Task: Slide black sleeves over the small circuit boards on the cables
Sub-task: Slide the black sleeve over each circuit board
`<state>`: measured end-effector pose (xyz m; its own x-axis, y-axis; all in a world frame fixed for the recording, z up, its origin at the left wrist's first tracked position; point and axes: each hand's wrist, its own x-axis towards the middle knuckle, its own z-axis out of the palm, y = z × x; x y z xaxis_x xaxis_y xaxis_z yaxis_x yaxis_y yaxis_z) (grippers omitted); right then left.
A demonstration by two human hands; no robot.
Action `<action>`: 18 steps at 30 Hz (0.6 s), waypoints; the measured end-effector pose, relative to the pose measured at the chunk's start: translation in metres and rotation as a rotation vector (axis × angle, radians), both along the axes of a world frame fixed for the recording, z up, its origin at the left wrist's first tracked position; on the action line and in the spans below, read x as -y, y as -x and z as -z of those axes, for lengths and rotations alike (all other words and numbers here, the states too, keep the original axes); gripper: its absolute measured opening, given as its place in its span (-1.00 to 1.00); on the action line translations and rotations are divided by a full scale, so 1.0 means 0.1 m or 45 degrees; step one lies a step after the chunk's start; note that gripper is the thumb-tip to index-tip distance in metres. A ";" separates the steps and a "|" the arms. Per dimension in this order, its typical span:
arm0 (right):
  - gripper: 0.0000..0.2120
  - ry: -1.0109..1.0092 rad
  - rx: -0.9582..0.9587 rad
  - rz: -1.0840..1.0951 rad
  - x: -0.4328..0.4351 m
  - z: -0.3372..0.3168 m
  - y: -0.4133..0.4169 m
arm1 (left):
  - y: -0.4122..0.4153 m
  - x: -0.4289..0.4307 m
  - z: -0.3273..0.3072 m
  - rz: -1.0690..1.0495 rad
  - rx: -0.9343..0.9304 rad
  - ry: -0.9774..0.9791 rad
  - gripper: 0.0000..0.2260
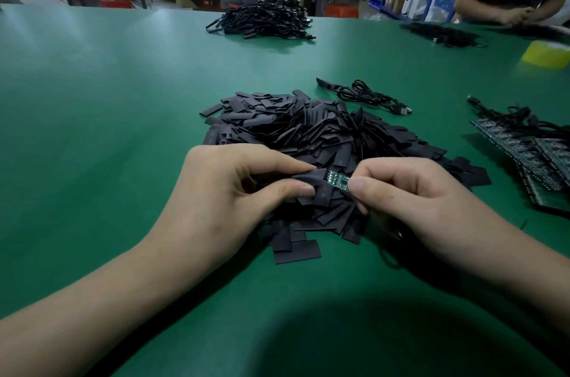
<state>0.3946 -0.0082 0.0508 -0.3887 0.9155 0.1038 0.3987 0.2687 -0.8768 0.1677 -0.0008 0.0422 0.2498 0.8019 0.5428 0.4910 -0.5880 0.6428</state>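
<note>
Left hand (234,188) pinches a black sleeve (310,180) by its mouth, steadying it; right hand (410,194) grips the circuit board (338,180), partly inserted, above the sleeve pile (308,129) on the green surface (108,98).

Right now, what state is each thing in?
Left hand: pinching a sleeve.
Right hand: pinching the board.
Board: mostly bare, sleeve at its left end.
Sleeve pile: loose heap.
Cable beyond the pile: coiled, lying free.
Boards at right: stacked, unsleeved.
</note>
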 end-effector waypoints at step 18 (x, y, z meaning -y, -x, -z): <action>-0.68 -0.069 0.128 -0.026 0.01 0.00 -0.01 | 0.03 -0.03 0.00 0.018 -0.194 -0.098 -0.82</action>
